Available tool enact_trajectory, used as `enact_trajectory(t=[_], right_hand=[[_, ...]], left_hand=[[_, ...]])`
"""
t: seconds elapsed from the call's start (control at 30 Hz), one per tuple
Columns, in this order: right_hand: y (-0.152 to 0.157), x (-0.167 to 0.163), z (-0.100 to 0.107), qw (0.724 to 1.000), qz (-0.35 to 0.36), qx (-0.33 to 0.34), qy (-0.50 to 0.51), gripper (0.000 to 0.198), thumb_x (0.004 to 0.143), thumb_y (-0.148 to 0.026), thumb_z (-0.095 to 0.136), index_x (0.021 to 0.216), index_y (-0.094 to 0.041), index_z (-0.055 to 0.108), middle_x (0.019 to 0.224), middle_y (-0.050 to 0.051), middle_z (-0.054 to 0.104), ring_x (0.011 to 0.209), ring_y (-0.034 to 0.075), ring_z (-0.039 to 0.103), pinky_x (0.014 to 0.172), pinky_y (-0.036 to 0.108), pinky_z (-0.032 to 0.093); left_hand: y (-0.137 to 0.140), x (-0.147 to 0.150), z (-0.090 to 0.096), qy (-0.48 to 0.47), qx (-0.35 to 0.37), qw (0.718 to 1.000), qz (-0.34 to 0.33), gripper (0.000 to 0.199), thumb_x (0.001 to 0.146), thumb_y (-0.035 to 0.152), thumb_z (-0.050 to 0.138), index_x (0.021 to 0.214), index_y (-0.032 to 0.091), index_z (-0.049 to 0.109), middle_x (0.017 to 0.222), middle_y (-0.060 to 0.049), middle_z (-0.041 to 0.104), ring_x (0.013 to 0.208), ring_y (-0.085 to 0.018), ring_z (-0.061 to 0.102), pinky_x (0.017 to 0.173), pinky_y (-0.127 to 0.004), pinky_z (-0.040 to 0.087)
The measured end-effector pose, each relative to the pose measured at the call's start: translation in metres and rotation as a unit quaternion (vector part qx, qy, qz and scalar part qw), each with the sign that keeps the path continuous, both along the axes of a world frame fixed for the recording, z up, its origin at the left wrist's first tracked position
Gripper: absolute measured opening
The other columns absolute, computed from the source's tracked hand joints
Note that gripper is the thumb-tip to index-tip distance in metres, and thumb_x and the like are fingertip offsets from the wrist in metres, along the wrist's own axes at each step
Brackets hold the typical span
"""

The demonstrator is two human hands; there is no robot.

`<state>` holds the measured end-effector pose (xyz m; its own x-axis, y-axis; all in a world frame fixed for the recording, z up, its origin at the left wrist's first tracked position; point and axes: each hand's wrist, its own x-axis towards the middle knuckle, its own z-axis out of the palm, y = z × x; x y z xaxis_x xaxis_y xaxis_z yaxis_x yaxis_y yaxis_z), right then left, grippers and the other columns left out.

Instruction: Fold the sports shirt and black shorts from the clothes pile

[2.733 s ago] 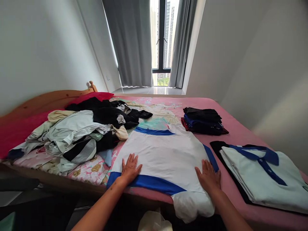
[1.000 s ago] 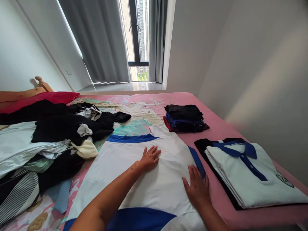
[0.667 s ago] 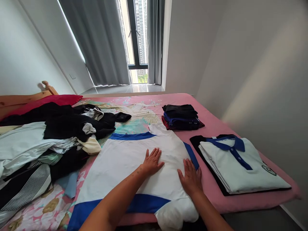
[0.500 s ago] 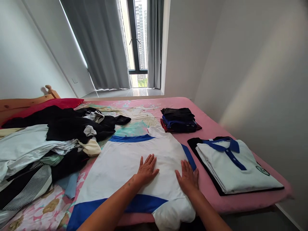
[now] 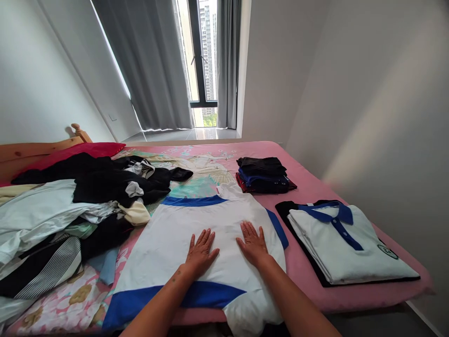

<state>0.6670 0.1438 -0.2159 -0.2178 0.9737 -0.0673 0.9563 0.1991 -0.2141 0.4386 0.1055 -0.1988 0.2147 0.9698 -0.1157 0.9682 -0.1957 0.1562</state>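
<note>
A white shirt with blue panels lies spread out on the bed in front of me, its near sleeve hanging at the bed's edge. Flat on the middle of the shirt rests my left hand, fingers stretched out. My right hand lies a little to the right on the same cloth, palm down with fingers spread. Neither hand grips anything. To the right is a stack of folded white polo shirts with a blue collar on top, lying over a black garment.
A loose heap of clothes, mostly black and white, covers the bed's left side. Beyond the shirt sits a folded dark pile. The pink bed sheet runs toward a wall on the right. A red pillow lies by the wooden headboard.
My right hand has slid left, from near the shirt's right side toward its middle. The left hand has shifted slightly left. Both stay flat on the cloth.
</note>
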Motion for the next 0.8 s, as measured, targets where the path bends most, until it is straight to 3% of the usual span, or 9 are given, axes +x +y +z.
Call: enact_trajectory(t=[0.13, 0.27, 0.5, 0.6, 0.7, 0.8], right_hand=[[-0.01, -0.016, -0.002, 0.998, -0.059, 0.004, 0.002, 0.062, 0.092, -0.048, 0.019, 0.147, -0.02, 0.012, 0.154, 0.005, 0.002, 0.141, 0.022, -0.007, 0.105, 0.056, -0.016], [-0.038, -0.026, -0.004, 0.998, -0.057, 0.016, 0.01, 0.066, 0.09, -0.055, 0.023, 0.147, -0.022, 0.013, 0.154, 0.005, 0.001, 0.141, 0.023, -0.007, 0.106, 0.055, -0.014], [-0.099, 0.049, -0.008, 0.981, -0.18, 0.008, -0.078, 0.07, 0.089, -0.055, 0.02, 0.146, -0.013, 0.017, 0.154, 0.005, 0.008, 0.141, 0.022, 0.002, 0.109, 0.054, -0.009], [-0.106, 0.052, 0.002, 0.975, -0.201, 0.008, -0.091, 0.068, 0.089, -0.053, 0.019, 0.144, -0.013, 0.022, 0.153, 0.006, 0.014, 0.14, 0.022, 0.007, 0.109, 0.058, -0.003], [-0.101, 0.032, 0.009, 0.977, -0.199, 0.037, -0.073, 0.068, 0.089, -0.052, 0.017, 0.144, -0.013, 0.024, 0.152, 0.006, 0.017, 0.14, 0.022, 0.009, 0.109, 0.058, 0.005], [-0.098, 0.021, -0.001, 0.979, -0.185, 0.062, -0.057, 0.068, 0.088, -0.054, 0.017, 0.143, -0.015, 0.026, 0.152, 0.006, 0.019, 0.14, 0.022, 0.011, 0.108, 0.058, 0.009]], left_hand=[[-0.018, -0.023, -0.001, 0.021, -0.013, 0.999, 0.044, 0.067, 0.086, 0.057, 0.03, 0.145, 0.026, 0.02, 0.154, -0.002, 0.013, 0.142, -0.025, 0.009, 0.112, -0.053, -0.002], [-0.035, -0.047, -0.006, 0.039, -0.001, 0.994, 0.102, 0.066, 0.086, 0.058, 0.029, 0.145, 0.028, 0.022, 0.154, -0.003, 0.011, 0.142, -0.026, 0.008, 0.111, -0.055, 0.001], [-0.081, -0.163, -0.019, 0.09, 0.055, 0.962, 0.251, 0.068, 0.086, 0.054, 0.029, 0.143, 0.017, 0.028, 0.152, -0.009, 0.021, 0.141, -0.027, 0.013, 0.111, -0.053, 0.001], [-0.093, -0.184, -0.016, 0.101, 0.071, 0.944, 0.308, 0.073, 0.084, 0.055, 0.033, 0.14, 0.008, 0.033, 0.149, -0.015, 0.027, 0.139, -0.03, 0.015, 0.111, -0.055, 0.004], [-0.095, -0.17, -0.008, 0.078, 0.075, 0.959, 0.26, 0.067, 0.086, 0.05, 0.034, 0.14, 0.011, 0.033, 0.15, -0.013, 0.027, 0.14, -0.029, 0.015, 0.111, -0.054, 0.007], [-0.093, -0.158, -0.005, 0.046, 0.061, 0.979, 0.187, 0.063, 0.088, 0.05, 0.032, 0.143, 0.019, 0.029, 0.152, -0.008, 0.023, 0.141, -0.026, 0.014, 0.111, -0.052, 0.004]])
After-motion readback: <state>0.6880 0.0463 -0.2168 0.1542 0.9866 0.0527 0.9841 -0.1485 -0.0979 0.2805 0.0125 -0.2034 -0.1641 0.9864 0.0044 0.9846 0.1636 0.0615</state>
